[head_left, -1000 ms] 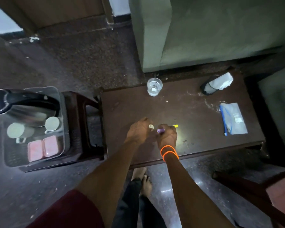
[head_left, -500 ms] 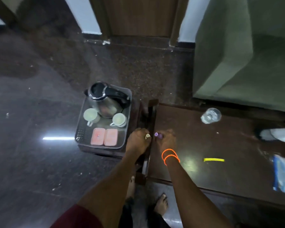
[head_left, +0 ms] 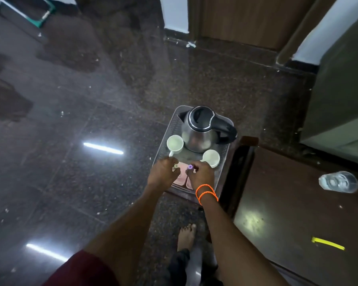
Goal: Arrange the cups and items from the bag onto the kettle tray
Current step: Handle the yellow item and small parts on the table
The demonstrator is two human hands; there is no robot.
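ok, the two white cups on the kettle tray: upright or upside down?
Upright. Both the left cup and the right cup show open mouths and pale interiors, standing on the tray beside the kettle. Contents: cannot tell.

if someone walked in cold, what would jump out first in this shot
Both hands meet over the near end of the tray: the left hand pinches a small pale item, the right hand a small purple one. Behind them a steel kettle stands between two white cups, and bright orange bands ring the right wrist.
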